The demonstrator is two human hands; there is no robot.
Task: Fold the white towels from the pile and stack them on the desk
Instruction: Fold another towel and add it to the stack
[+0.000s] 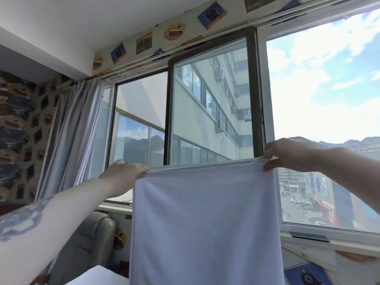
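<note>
Centrally, a white towel [205, 223] hangs in front of the window [209, 103], held up by its top edge and stretched flat between two raised hands. At the towel's upper left corner the left hand [125, 173] pinches the hem, fingers curled over the cloth; the thumb lies behind the fabric and cannot be seen. At the towel's upper right corner the right hand [292, 153] grips the hem likewise, its fingertips folded over the edge and its thumb pressed on the near face just below. Along the top the edge shows a doubled line, so the towel appears to hang in two layers, though how it is folded cannot be made out. Its lower part runs out of the frame at the bottom, so the full length is hidden. Left of the towel, the left forearm [51, 227] carries a dark tattoo, blurred and cut by the frame edge. Below that arm, left of the towel, sits a grey padded chair back [90, 237], partly covered by the arm. At the towel's lower left a white flat surface [96, 276] enters the frame; what it is cannot be told. Further left of the towel a pale curtain [76, 130] hangs beside the window. Behind the towel, through the glass, stands a pale building [207, 112].
</note>
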